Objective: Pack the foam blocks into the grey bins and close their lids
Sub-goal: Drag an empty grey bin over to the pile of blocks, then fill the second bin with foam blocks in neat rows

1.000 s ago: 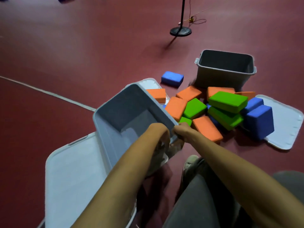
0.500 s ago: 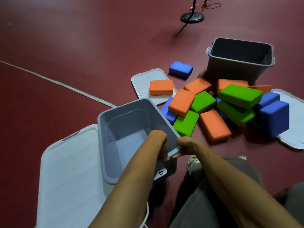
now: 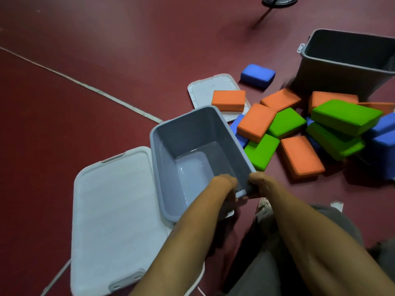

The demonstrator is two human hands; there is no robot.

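An empty grey bin stands upright in front of me, partly resting on a large white lid. My left hand and my right hand both grip its near rim. A pile of foam blocks lies on the floor to the right: an orange block, a green block, another green block, blue ones. One orange block sits on a smaller white lid. A lone blue block lies behind it. A second, darker grey bin stands empty at far right.
The floor is dark red with a pale line running across it. A round stand base shows at the top edge. My grey-trousered legs and a shoe are at the bottom right.
The near bin has come down from a tilted, lifted pose and now sits upright beside the lid. Both hands stayed on its rim. The view has shifted left and down.
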